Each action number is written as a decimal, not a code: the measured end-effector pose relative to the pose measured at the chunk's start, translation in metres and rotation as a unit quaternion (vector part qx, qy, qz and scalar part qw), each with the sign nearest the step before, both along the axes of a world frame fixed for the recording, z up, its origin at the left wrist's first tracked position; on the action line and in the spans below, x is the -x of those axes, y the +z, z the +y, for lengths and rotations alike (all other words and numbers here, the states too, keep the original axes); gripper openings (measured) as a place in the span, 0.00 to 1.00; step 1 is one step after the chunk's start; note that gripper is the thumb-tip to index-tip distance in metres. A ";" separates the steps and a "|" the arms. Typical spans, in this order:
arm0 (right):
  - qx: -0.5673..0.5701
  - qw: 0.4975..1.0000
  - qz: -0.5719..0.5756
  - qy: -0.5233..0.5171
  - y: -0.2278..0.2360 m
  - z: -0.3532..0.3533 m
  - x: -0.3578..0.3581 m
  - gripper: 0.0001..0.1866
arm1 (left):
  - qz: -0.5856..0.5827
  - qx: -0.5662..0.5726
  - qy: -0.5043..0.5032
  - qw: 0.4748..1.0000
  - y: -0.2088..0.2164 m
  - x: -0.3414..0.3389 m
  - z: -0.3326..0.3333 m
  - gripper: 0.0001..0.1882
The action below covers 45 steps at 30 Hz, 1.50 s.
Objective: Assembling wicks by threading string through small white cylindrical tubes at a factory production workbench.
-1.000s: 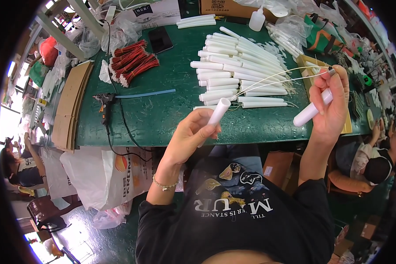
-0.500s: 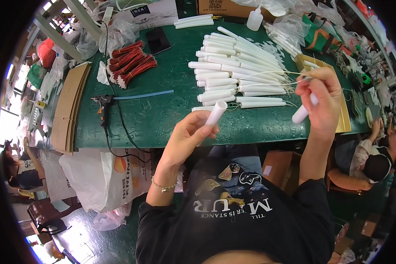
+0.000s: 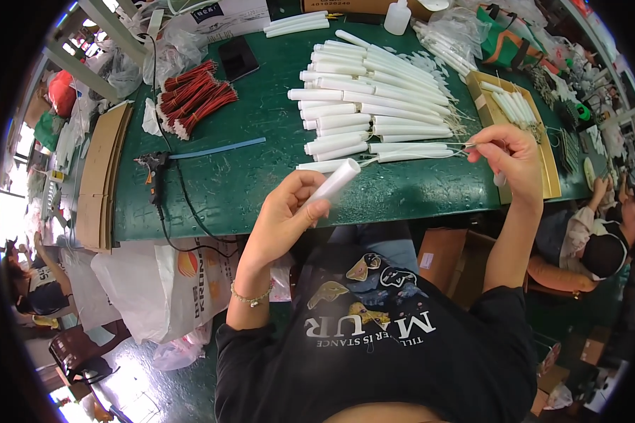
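Observation:
My left hand (image 3: 283, 211) is wrapped round a smooth white plastic tube (image 3: 331, 187), tilted with its open mouth up and to the right. Thin white wires (image 3: 420, 156) stretch from near that mouth across to my right hand (image 3: 511, 158), whose thumb and fingers pinch their ends. A small white end (image 3: 499, 180), apparently of another tube, shows below the right palm; the rest is hidden. Just beyond both hands lies a large pile of white tubes (image 3: 346, 99), many with thin wires at their right ends.
Left on the green table (image 3: 261, 190) are a glue gun (image 3: 155, 166) with a blue strip, bundles of red wires (image 3: 197, 99) and a dark tablet (image 3: 238, 58). A yellow box (image 3: 547, 173) holding white tubes sits right; a squeeze bottle (image 3: 398, 17) stands behind.
My right hand has lowered slightly, and the wires hang lower, now near the left tube's mouth. The tube in my right palm is mostly hidden now. My left hand moved slightly left.

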State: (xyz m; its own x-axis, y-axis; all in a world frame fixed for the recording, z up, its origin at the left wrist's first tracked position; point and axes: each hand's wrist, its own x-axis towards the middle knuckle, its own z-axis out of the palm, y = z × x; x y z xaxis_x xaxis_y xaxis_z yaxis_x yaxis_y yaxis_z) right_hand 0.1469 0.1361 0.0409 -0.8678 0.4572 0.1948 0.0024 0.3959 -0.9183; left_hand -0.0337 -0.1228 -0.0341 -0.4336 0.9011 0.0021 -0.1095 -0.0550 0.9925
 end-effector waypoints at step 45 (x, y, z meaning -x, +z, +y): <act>0.078 0.992 -0.036 0.092 -0.034 -0.043 0.019 0.05 | 0.208 0.120 -0.085 0.967 0.015 -0.017 0.040 0.11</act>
State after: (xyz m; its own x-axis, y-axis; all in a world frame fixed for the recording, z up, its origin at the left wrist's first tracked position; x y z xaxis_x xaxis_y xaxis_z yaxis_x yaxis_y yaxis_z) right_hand 0.1278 0.0929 0.0066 -0.9487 0.3087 0.0683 0.0116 0.2498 -0.9682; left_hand -0.0172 -0.0832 -0.0186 -0.2865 0.9553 -0.0728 0.3152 0.1658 0.9344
